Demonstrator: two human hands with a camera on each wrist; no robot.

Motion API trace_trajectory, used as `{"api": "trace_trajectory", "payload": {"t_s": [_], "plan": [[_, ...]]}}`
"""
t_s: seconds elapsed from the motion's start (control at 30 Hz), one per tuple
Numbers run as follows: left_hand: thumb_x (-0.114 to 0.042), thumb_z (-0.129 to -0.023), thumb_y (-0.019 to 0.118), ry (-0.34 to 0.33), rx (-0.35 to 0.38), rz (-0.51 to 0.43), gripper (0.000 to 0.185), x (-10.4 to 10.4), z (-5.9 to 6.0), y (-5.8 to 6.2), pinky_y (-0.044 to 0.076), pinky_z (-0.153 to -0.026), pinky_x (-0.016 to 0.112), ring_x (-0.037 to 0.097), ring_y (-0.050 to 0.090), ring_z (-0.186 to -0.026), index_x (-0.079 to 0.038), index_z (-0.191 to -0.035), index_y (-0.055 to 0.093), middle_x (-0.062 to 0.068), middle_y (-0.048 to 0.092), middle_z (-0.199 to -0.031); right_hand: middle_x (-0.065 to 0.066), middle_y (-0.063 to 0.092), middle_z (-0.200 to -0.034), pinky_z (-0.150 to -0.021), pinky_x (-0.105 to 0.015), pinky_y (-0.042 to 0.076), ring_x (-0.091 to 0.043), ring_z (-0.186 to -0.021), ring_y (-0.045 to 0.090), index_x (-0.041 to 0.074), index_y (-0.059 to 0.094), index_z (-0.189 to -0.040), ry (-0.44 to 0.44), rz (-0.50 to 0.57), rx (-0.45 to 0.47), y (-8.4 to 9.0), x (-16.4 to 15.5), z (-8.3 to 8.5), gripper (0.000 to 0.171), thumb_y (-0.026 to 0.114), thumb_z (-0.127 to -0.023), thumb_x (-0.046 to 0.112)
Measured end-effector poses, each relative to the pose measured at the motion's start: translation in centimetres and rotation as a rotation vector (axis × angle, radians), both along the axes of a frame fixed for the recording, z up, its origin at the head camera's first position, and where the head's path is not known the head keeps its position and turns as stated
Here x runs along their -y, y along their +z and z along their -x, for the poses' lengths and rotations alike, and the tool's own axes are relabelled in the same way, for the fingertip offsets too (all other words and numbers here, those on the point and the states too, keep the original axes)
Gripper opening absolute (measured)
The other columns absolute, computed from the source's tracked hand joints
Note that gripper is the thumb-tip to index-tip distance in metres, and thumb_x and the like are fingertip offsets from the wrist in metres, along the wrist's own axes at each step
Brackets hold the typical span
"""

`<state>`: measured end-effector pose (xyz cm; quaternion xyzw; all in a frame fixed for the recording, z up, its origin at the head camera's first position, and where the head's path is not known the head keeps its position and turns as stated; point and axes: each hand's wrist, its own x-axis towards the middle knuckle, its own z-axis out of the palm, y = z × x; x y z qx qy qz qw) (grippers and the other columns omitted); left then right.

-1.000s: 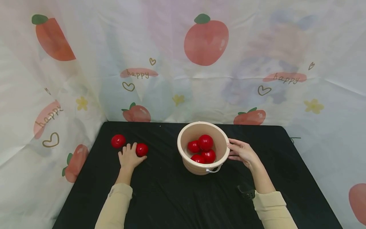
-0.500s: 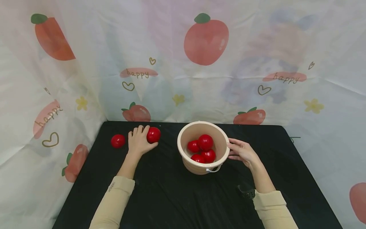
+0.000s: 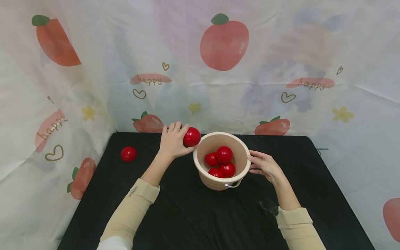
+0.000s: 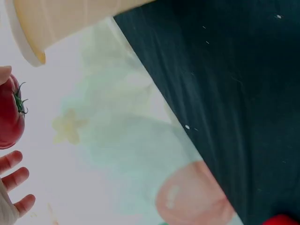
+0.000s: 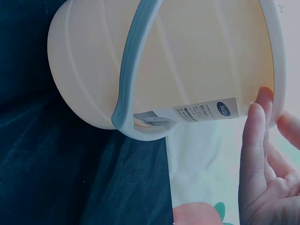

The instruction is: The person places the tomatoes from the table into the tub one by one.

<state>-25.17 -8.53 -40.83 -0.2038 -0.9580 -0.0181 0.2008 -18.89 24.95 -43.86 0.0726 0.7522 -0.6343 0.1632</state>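
Observation:
My left hand (image 3: 173, 141) grips a red tomato (image 3: 192, 136) beside the left rim of a cream bucket (image 3: 204, 177). The left wrist view shows the held tomato (image 4: 10, 115) with its green calyx, at the left edge. Several tomatoes (image 3: 225, 155) lie inside the bucket. At the bucket's right side my right hand (image 3: 265, 166) holds the rim; in the right wrist view its fingers (image 5: 255, 136) lie against the wall just under the rim. One more tomato (image 3: 128, 154) sits on the black table at the far left.
The bucket's pale handle (image 3: 233, 184) hangs down at its front. A black cloth (image 3: 193, 215) covers the table. Behind and beside it hangs a printed curtain (image 3: 193, 52) with fruit and hearts. A dark strap (image 3: 269, 209) is at the right wrist.
My left hand has lifted the tomato from the table and carried it right and away from me, to the bucket's rim. The right hand and the bucket have stayed put.

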Motion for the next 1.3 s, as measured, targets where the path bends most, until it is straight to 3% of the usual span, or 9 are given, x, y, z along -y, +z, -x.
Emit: {"api": "trace_trajectory", "payload": {"t_s": [0.1, 0.33, 0.7, 1.1, 1.3], "plan": [[-0.054, -0.068, 0.064, -0.042, -0.011, 0.065, 0.070, -1.3, -0.1, 0.3, 0.035, -0.089, 0.045, 0.024, 0.043, -0.107, -0.020, -0.126, 0.046, 0.007, 0.048, -0.115, -0.005, 0.063, -0.105, -0.072, -0.032, 0.053, -0.009, -0.074, 0.064, 0.000, 0.031, -0.140, 0.000, 0.007, 0.000, 0.0, 0.0, 0.0, 0.062, 0.057, -0.091, 0.027], [-0.057, -0.069, 0.060, -0.113, 0.051, 0.225, 0.071, -3.9, -0.5, -0.1, 0.032, -0.096, 0.045, 0.021, 0.040, -0.112, -0.023, -0.130, 0.043, 0.003, 0.045, -0.120, -0.001, 0.063, -0.102, -0.076, -0.036, 0.052, -0.009, -0.074, 0.064, -0.001, 0.031, -0.140, -0.002, 0.010, 0.005, 0.0, 0.0, 0.0, 0.063, 0.057, -0.090, 0.028], [-0.061, -0.070, 0.058, -0.224, 0.156, 0.425, 0.074, -6.9, -0.6, -1.2, 0.028, -0.100, 0.045, 0.019, 0.034, -0.118, -0.026, -0.133, 0.040, 0.000, 0.039, -0.129, -0.011, 0.060, -0.114, -0.073, -0.033, 0.053, -0.009, -0.074, 0.064, 0.000, 0.030, -0.140, 0.001, 0.010, 0.007, -0.1, -0.1, 0.1, 0.062, 0.056, -0.091, 0.027], [-0.063, -0.070, 0.057, -0.235, 0.228, 0.718, 0.074, -8.9, -0.3, -2.1, 0.024, -0.102, 0.043, 0.018, 0.030, -0.122, -0.031, -0.133, 0.037, -0.003, 0.037, -0.133, -0.007, 0.062, -0.108, -0.070, -0.030, 0.054, -0.009, -0.074, 0.064, 0.000, 0.030, -0.140, 0.001, 0.009, 0.005, 0.0, -0.1, 0.1, 0.063, 0.057, -0.091, 0.027], [-0.063, -0.071, 0.054, -0.231, 0.223, 0.820, 0.071, -9.5, -0.4, -2.6, 0.024, -0.100, 0.039, 0.017, 0.031, -0.119, -0.032, -0.133, 0.038, -0.004, 0.038, -0.131, -0.004, 0.063, -0.105, -0.071, -0.030, 0.054, -0.009, -0.074, 0.064, -0.001, 0.030, -0.140, 0.001, 0.024, 0.007, -0.1, 0.0, 0.1, 0.064, 0.058, -0.090, 0.028]]}}
